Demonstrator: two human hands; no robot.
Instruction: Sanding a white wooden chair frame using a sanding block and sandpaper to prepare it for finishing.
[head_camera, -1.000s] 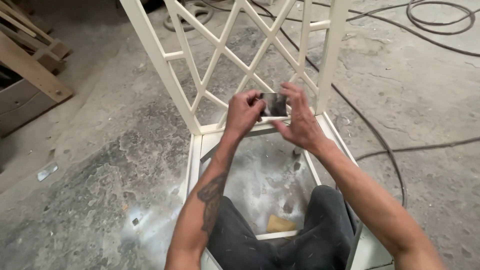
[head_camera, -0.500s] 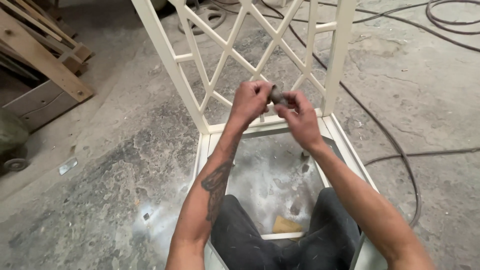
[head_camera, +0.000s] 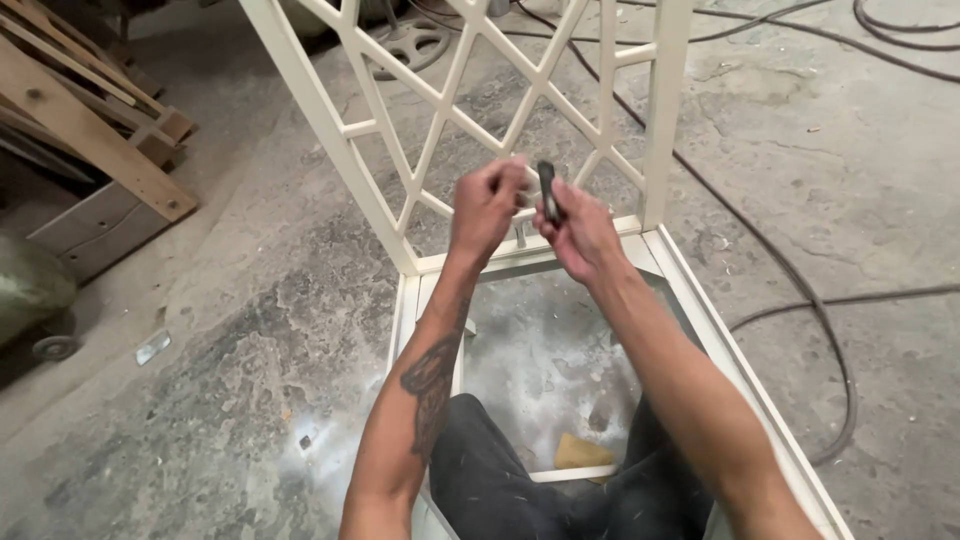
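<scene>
Right hand (head_camera: 580, 235) pinches flat dark sandpaper pad (head_camera: 548, 190).

cream lattice chair frame (head_camera: 400, 140), grey mottled floor (head_camera: 230, 330), dark trousers (head_camera: 500, 480)

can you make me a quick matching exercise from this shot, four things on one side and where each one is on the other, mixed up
Things:
1. small dark flat piece
2. cream lattice chair frame
3. black cable
4. wooden planks

Places:
A. snaking over the floor on the right
B. stacked at upper left
C. pinched in the right hand, close to the left hand
D. standing in front of the person, its seat frame around the knees

Pairs: 1-C, 2-D, 3-A, 4-B
</scene>
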